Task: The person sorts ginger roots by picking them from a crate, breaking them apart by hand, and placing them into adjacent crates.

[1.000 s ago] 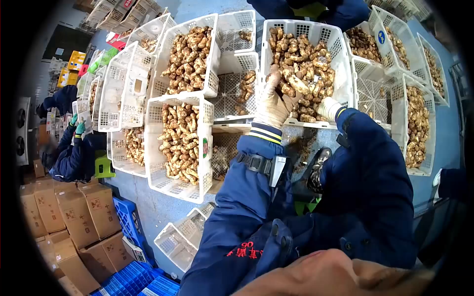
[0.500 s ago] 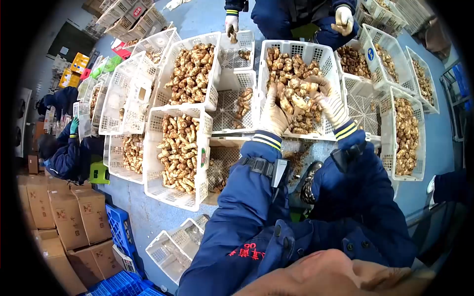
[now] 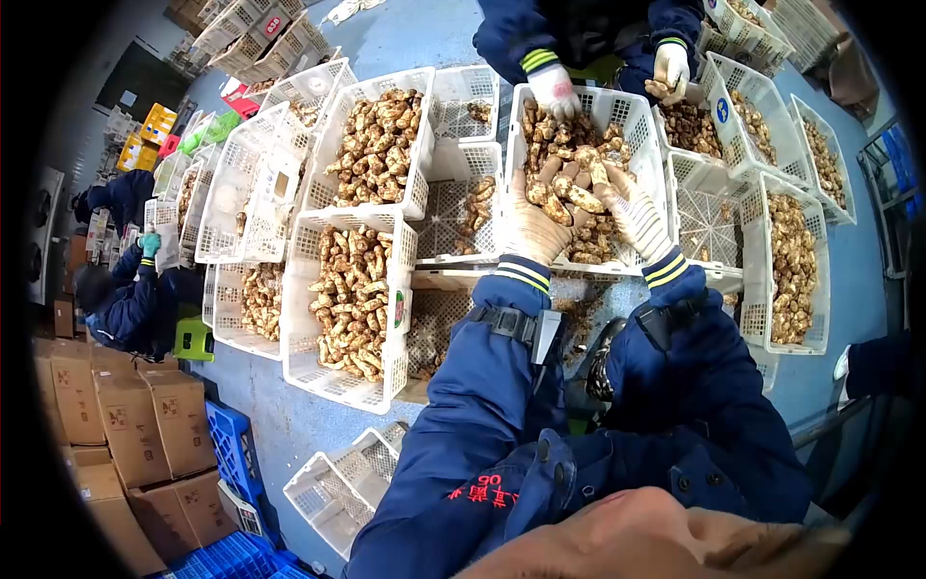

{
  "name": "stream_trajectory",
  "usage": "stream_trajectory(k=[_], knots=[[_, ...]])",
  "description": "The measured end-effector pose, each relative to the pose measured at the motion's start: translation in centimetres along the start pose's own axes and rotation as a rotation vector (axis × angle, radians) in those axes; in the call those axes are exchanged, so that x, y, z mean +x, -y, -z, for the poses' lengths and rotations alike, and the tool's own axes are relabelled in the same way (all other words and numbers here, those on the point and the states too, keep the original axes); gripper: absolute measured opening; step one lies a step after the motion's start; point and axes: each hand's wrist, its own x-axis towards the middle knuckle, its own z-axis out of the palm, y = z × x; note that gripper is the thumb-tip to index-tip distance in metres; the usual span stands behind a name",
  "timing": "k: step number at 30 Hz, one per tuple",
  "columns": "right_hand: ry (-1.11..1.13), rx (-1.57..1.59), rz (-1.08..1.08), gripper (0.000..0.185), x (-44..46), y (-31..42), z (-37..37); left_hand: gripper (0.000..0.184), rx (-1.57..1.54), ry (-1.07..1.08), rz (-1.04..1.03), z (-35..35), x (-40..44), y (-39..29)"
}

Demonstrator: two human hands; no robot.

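My gloved left hand (image 3: 533,230) reaches into a white plastic crate (image 3: 650,145), its fingers curled around brown-and-cream mushrooms (image 3: 583,199). Facing it from the right, my gloved right hand (image 3: 637,214) grips a mushroom (image 3: 598,176) between thumb and fingers. Both hands are over the crate's near half, with loose mushrooms below and beyond them. A co-worker's white-gloved hand (image 3: 554,93) reaches into the far left of this same crate. Their other gloved hand (image 3: 669,71) is held to the right, fingers curled; what it holds is unclear.
Left stand two crates heaped with mushrooms (image 3: 378,145) (image 3: 349,299). Between them and mine is a crate (image 3: 455,212) with a few mushrooms. Another full crate (image 3: 793,270) stands right. Cardboard boxes (image 3: 135,425) are stacked at lower left, near another person (image 3: 125,299).
The co-worker's hand has moved right and down into my crate from the smaller crate beside it. My hands stay over the crate, turning the mushrooms slightly; my right hand has dropped a little.
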Motion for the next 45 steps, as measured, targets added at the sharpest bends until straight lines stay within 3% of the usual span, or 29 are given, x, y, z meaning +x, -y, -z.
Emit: stream_trajectory(k=[2,5,7,9,11,13,15,17,20,25,26,29,31,35,38,39,41,43,45], knots=[[0.05,-0.02,-0.166,0.066,0.2,-0.2,0.7,0.065,0.112,-0.016,-0.014,0.3,-0.1,-0.2],[0.023,-0.098,-0.068,0.058,0.1,0.5,1.1,0.065,0.052,-0.01,0.007,0.3,0.1,0.0],[0.0,0.016,-0.162,0.06,-0.1,1.7,1.5,0.064,0.051,-0.033,0.004,0.2,0.1,0.2],[-0.105,0.107,-0.071,0.058,0.2,1.9,1.3,0.065,0.066,-0.079,-0.019,-0.2,-0.1,0.4],[-0.142,-0.141,0.151,0.065,-0.8,2.8,1.5,0.065,0.052,-0.051,-0.036,-0.6,-0.4,0.6],[-0.149,-0.224,0.118,0.074,-2.6,5.3,0.6,0.065,0.01,0.042,-0.041,-1.0,-0.7,1.1],[-0.282,-0.471,0.228,0.073,-4.1,5.8,-0.2,0.068,-0.045,0.056,-0.026,-1.8,-1.2,1.8],[-0.273,-0.238,0.214,0.059,-5.5,7.1,-1.1,0.065,-0.057,0.066,-0.025,-2.4,-1.7,2.8],[-0.208,-0.637,0.419,0.045,-6.2,6.3,-0.1,0.069,-0.084,0.135,-0.006,-3.0,-2.2,4.7],[-0.228,-0.317,0.349,0.048,-9.9,8.3,0.6,0.054,-0.074,0.2,0.019,-4.0,-5.3,7.9],[-0.237,-0.299,0.346,0.049,-11.0,8.4,1.2,0.051,-0.083,0.112,0.037,-5.2,-6.3,8.7],[-0.261,-0.235,0.313,0.05,-14.7,8.5,3.3,0.053,-0.058,0.114,0.118,-4.7,-8.5,10.9],[-0.235,-0.01,0.16,0.053,-17.3,8.4,4.5,0.055,-0.044,0.122,0.158,-4.7,-9.8,12.7],[-0.308,-0.328,0.172,0.05,-22.0,8.7,7.4,0.058,0.022,0.106,0.303,-3.7,-11.0,17.7],[-0.324,-0.391,0.149,0.05,-26.1,7.8,10.4,0.062,-0.146,0.081,0.5,-1.8,-11.1,21.2],[-0.328,-0.43,0.108,0.05,-27.6,7.2,11.6,0.063,-0.014,0.116,0.585,-1.3,-11.7,22.2],[-0.384,-0.164,-0.045,0.052,-30.1,5.9,13.3,0.063,0.005,0.11,0.661,-1.1,-12.5,24.5],[-0.459,0.255,0.004,0.053,-31.6,4.5,14.5,0.065,0.049,0.026,0.676,-1.5,-13.1,26.0],[-0.501,0.466,-0.269,0.052,-33.0,5.6,16.0,0.065,0.087,0.029,0.706,-1.7,-13.0,26.7]])
